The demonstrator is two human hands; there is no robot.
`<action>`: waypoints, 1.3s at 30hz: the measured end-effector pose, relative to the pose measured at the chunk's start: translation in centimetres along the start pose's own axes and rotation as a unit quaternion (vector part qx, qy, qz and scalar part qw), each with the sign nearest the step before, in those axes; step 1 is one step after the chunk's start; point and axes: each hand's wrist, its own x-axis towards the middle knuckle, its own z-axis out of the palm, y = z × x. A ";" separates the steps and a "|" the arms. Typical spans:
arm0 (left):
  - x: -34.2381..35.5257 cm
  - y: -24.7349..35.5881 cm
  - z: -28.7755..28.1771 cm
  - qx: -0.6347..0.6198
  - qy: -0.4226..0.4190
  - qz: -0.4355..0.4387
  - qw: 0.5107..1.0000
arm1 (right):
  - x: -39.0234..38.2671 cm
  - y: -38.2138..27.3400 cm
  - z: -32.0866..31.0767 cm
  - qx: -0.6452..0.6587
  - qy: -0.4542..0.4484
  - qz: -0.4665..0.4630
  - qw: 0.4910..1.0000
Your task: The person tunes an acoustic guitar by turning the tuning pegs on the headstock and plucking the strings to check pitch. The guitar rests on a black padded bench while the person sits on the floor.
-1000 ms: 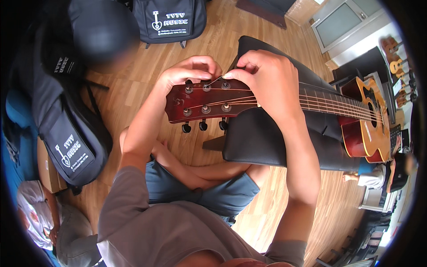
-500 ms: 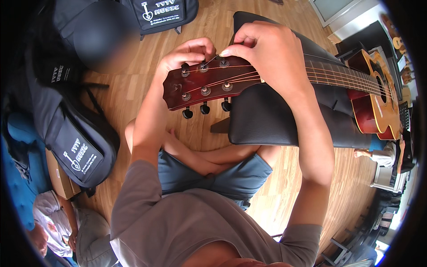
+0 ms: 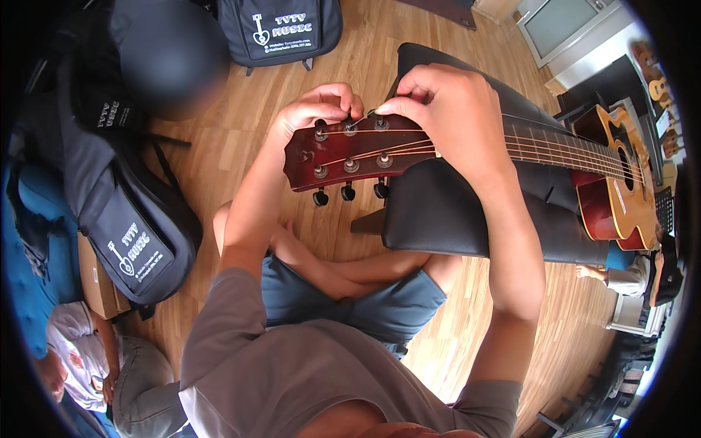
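The acoustic guitar lay with its long axis running left to right before the person, its dark red headstock at the left and its body at the right, with the neck passing over a black padded bench. Both hands were at the far edge of the headstock.

The right hand came over the strings from the right, its thumb and index finger pressed together on a thin guitar string. From that pinch, the short visible length ran left and slightly nearer, slanting across the headstock's long axis to the middle tuning post of the far row. The left hand stood on the opposite side, its bent fingers just beside that post; whether they pinched a tuning key or the string could not be told, as the fingertips were partly hidden. The post thus lay between the two hands, nearer the left one. Three black tuning keys stuck out along the near edge, well apart from either hand.
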 end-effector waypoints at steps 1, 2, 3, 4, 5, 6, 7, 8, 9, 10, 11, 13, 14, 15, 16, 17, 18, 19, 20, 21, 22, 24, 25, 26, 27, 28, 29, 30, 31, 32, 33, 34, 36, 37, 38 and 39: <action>0.1 -0.2 0.6 -0.037 -0.007 0.004 0.999 | 0.0 0.0 0.0 0.000 0.003 -0.002 1.000; -0.2 -0.3 1.3 -0.040 0.064 -0.014 0.997 | 0.0 -0.1 -0.1 0.004 0.003 0.001 1.000; -0.3 -0.5 1.7 -0.047 0.075 -0.009 0.996 | 0.1 -0.2 -0.2 0.003 0.001 0.002 1.000; -0.4 -0.9 1.7 -0.054 0.086 -0.004 0.995 | 0.1 -0.3 -0.2 0.003 -0.001 0.002 1.000; -0.5 -1.2 1.5 -0.061 0.098 0.000 0.993 | 0.2 -0.4 -0.3 0.002 -0.003 0.002 1.000; -0.4 -1.7 0.9 -0.113 0.083 0.004 0.990 | 0.1 -0.4 -0.3 0.001 -0.004 0.005 1.000; -0.2 -2.2 0.5 -0.146 0.052 0.013 0.988 | 0.1 -0.4 -0.3 0.001 -0.004 0.007 1.000; 0.1 -2.8 0.2 -0.178 0.021 0.023 0.983 | 0.1 -0.5 -0.3 0.001 -0.004 0.009 1.000; 0.4 -3.2 0.2 -0.211 -0.010 0.032 0.977 | 0.1 -0.5 -0.3 -0.001 -0.006 0.010 1.000; 0.4 -3.4 0.1 -0.216 0.012 0.031 0.976 | 0.1 -0.5 -0.3 -0.004 -0.007 0.011 1.000; 0.5 -3.5 0.0 -0.215 0.011 0.037 0.976 | 0.1 -0.5 -0.3 -0.006 -0.009 0.011 1.000; 0.6 -3.8 0.2 -0.216 0.010 0.051 0.975 | 0.1 -0.6 -0.3 0.000 -0.008 0.012 1.000; 0.5 -3.8 0.3 -0.211 0.023 0.054 0.976 | 0.1 -0.6 -0.3 0.003 -0.008 0.012 1.000; 0.6 -3.8 0.7 -0.215 0.021 0.056 0.975 | 0.1 -0.5 -0.3 0.002 -0.007 0.010 1.000; 0.7 -3.7 1.0 -0.220 0.019 0.058 0.974 | 0.0 -0.4 -0.3 0.001 -0.005 0.009 1.000; 0.9 -3.8 1.2 -0.224 0.016 0.059 0.973 | 0.0 -0.3 -0.3 0.000 -0.004 0.008 1.000; 1.2 -3.9 1.0 -0.212 -0.006 0.066 0.975 | -0.1 -0.3 -0.4 0.007 -0.002 0.006 1.000; 1.2 -3.8 0.9 -0.195 0.002 0.061 0.979 | -0.1 -0.3 -0.4 0.014 0.000 0.004 1.000; 1.0 -3.6 0.8 -0.179 0.010 0.055 0.982 | 0.0 -0.2 -0.3 0.021 0.003 0.003 1.000; 1.0 -3.5 1.0 -0.166 0.017 0.049 0.985 | -0.1 -0.1 -0.3 0.017 0.003 -0.001 1.000; 1.2 -3.4 1.2 -0.130 0.000 0.057 0.990 | 0.0 0.0 -0.1 0.013 0.003 -0.005 1.000; 1.5 -2.2 2.4 -0.063 0.048 0.023 0.997 | 0.0 0.4 0.1 0.009 0.003 -0.012 1.000; 1.4 -1.5 2.8 -0.028 0.071 0.009 0.997 | 0.0 0.4 0.0 0.008 0.003 -0.010 1.000; 1.0 -1.3 2.4 0.033 0.109 -0.011 0.993 | -0.1 0.5 -0.1 0.008 0.003 -0.009 1.000; 0.8 -0.6 1.6 0.085 0.090 -0.039 0.992 | -0.1 0.4 -0.1 0.009 0.003 -0.009 1.000; 1.2 0.3 0.5 0.136 0.068 -0.068 0.986 | -0.2 0.2 -0.3 0.005 -0.003 -0.004 1.000; 1.4 0.8 -0.2 0.187 0.046 -0.096 0.977 | -0.2 0.2 -0.2 0.001 0.003 -0.010 1.000; 1.8 1.0 0.6 0.214 0.054 -0.095 0.971 | -0.3 0.5 -0.1 -0.006 0.007 -0.010 1.000; 1.6 1.5 0.9 0.211 0.058 -0.104 0.970 | -0.3 0.7 0.0 -0.011 0.011 -0.016 1.000; 1.6 1.6 1.2 0.210 0.063 -0.095 0.971 | -0.3 0.7 0.0 -0.014 0.001 -0.012 1.000; 1.4 1.5 1.5 0.192 0.072 -0.074 0.976 | -0.2 0.6 0.0 -0.010 0.002 -0.012 1.000; 1.2 1.2 1.7 0.174 0.079 -0.055 0.980 | -0.1 0.6 0.0 -0.007 0.002 -0.012 1.000; 0.6 -0.3 1.2 0.100 0.093 0.006 0.991 | -0.1 0.6 -0.1 0.003 0.004 -0.015 1.000; 0.4 -1.1 1.0 0.044 0.091 0.029 0.994 | -0.2 0.7 -0.1 0.004 0.003 -0.016 1.000; 0.3 -2.0 0.9 -0.011 0.089 0.053 0.995 | -0.2 0.7 -0.1 0.005 0.003 -0.016 1.000; 0.4 -2.8 0.6 -0.067 0.085 0.076 0.991 | -0.2 0.8 -0.2 0.005 0.003 -0.018 1.000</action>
